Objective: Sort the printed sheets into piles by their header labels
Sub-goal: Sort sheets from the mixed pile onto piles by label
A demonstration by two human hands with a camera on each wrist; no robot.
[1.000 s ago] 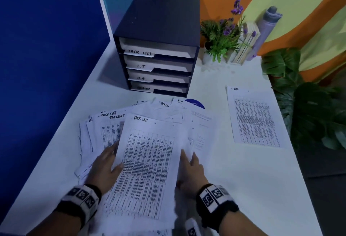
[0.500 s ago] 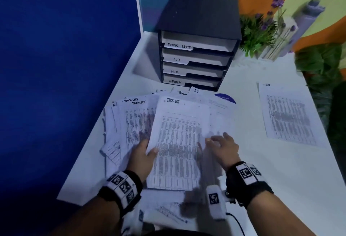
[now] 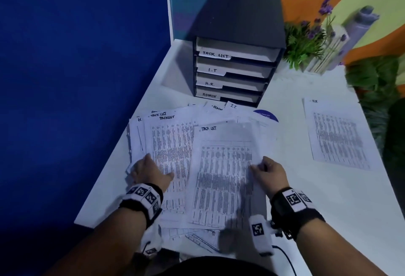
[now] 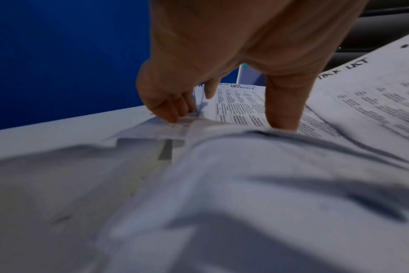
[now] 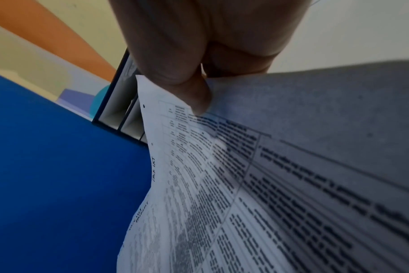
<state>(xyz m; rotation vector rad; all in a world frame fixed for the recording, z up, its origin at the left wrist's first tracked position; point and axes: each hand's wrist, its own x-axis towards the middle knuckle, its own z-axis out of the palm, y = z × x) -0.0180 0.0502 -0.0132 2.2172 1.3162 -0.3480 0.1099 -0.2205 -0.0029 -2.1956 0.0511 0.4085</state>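
A fanned pile of printed sheets [image 3: 173, 144] lies on the white table [image 3: 328, 210], headers reading TASK LIST, ADMIN, I.T. and H. The top sheet [image 3: 221, 177], headed TASK LIST, is raised at its right edge, where my right hand [image 3: 258, 165] pinches it between thumb and fingers; the right wrist view shows that hand [image 5: 199, 103] pinching the sheet [image 5: 268, 184]. My left hand [image 3: 151, 170] sits on the left TASK LIST sheets. In the left wrist view that hand [image 4: 229, 122] has its thumb pressed down, its fingers curled at the buckling edge. A lone H.R. sheet [image 3: 335, 135] lies far right.
A dark four-drawer organizer [image 3: 236, 23], labelled TASK LIST, I.T., H.R. and ADMIN, stands behind the pile. A potted plant [image 3: 306, 41] and a grey bottle [image 3: 359, 23] stand at the back right. A blue wall [image 3: 76, 78] runs along the table's left edge. A blue disc [image 3: 266, 115] peeks from under the pile.
My right hand went from lying flat on the pile to pinching and lifting the top sheet's right edge. My left hand left that sheet's left edge and moved left onto the sheets beneath.
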